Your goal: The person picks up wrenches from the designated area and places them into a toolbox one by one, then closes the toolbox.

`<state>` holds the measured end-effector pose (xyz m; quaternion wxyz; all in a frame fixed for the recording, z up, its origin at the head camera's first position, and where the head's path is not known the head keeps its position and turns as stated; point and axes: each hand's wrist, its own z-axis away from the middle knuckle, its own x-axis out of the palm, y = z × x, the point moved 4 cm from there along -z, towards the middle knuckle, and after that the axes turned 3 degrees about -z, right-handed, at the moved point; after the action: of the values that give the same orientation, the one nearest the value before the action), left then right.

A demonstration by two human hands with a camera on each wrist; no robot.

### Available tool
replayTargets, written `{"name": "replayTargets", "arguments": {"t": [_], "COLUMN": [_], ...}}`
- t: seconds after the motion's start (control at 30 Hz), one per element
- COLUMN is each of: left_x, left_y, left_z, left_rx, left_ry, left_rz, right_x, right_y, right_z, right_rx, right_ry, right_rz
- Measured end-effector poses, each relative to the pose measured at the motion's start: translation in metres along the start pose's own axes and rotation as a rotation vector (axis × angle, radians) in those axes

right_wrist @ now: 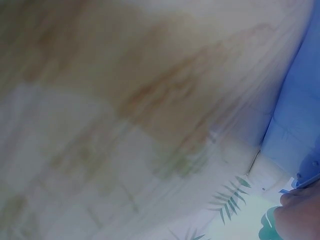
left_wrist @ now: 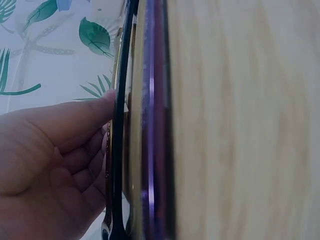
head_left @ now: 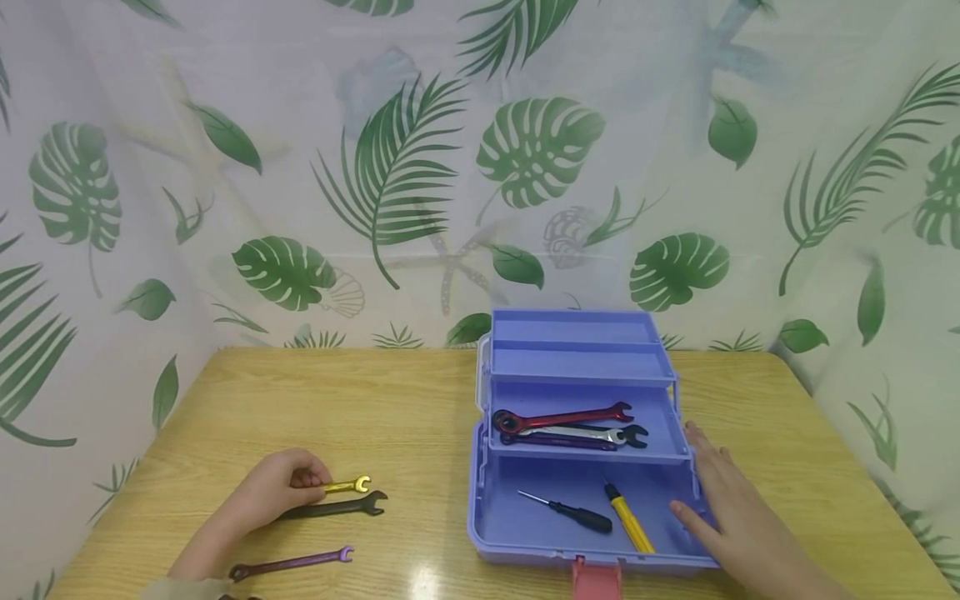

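Observation:
At the left of the table, my left hand [head_left: 281,483] pinches a small gold wrench [head_left: 347,485] between thumb and fingers. Close in front of that hand lies a larger black wrench [head_left: 341,507], and nearer me a purple wrench [head_left: 292,564]. The left wrist view shows the black wrench [left_wrist: 119,120] edge-on before the fingertips. My right hand [head_left: 731,508] rests against the right side of an opened blue toolbox [head_left: 517,552], fingers extended and thumb over its rim. Red, silver and purple wrenches [head_left: 570,417] lie together in its middle tray.
The toolbox's bottom holds a black-handled screwdriver [head_left: 577,515] and a yellow-handled tool [head_left: 630,521]. Its upper tray [head_left: 577,362] is raised toward the back. A pink latch [head_left: 597,579] hangs at the front. Leaf-patterned cloth [head_left: 420,208] surrounds the wooden table [head_left: 360,392].

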<state>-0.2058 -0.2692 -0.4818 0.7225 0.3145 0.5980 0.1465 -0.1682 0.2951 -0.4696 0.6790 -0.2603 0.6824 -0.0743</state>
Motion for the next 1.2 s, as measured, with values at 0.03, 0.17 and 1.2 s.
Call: {"name": "replayTargets", "arguments": {"t": [0.03, 0.17, 1.2], "left_x": [-0.0002, -0.0009, 0.004], "left_y": [0.0006, 0.0027, 0.0084], "left_z": [0.0, -0.0004, 0.0008], "left_rx": [-0.009, -0.045, -0.112], "left_ry": [0.005, 0.017, 0.058], "left_rz": [-0.004, -0.009, 0.019], "right_x": [0.0, 0.0001, 0.001], "right_y": [0.0, -0.0004, -0.0004], "right_z": [-0.0001, -0.0004, 0.0009], "right_rx": [0.0, -0.007, 0.004], "right_ry": [0.001, 0.005, 0.002], "right_rz": [-0.001, -0.004, -0.006]}}
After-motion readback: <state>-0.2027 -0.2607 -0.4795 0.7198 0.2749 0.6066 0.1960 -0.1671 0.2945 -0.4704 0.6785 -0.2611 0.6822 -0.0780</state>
